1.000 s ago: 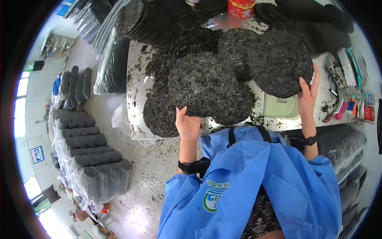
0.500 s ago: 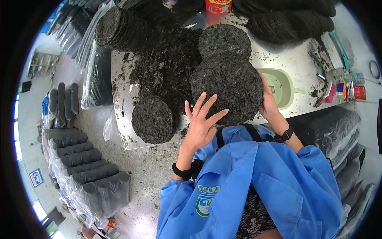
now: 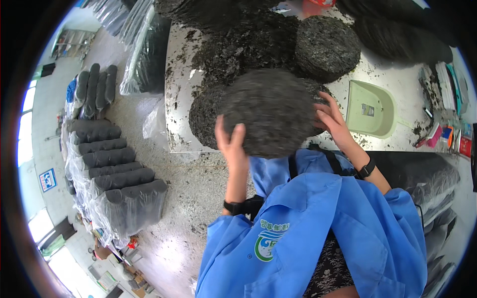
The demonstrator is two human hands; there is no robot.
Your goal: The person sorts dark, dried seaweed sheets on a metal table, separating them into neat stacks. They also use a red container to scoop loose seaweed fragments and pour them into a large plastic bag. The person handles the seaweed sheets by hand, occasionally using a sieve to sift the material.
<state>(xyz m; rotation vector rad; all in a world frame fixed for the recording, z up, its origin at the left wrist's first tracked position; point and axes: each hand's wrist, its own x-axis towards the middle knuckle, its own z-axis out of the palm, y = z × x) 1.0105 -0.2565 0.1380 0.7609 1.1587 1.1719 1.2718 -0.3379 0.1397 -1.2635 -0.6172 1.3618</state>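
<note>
Seaweed is my guess for this dark round cake, which is by the near edge of the white table, close to the blue coat. It's blurry, so I can't tell if it's one sheet or a few together. The left hand has it by the low left side, with the thumb over the face and a finger along the rim. The right hand is bent at the other side, but I can't tell if those fingers are pinching it or just near it. I think it's light, like a big dry leaf, and a bit stiff, and it might snap or flake if you squeezed hard. The heap of black bits makes me think so. It looks rough, so it shouldn't slip much. The best hold is likely low on both sides, soft and flat, with no poking in the middle.
</note>
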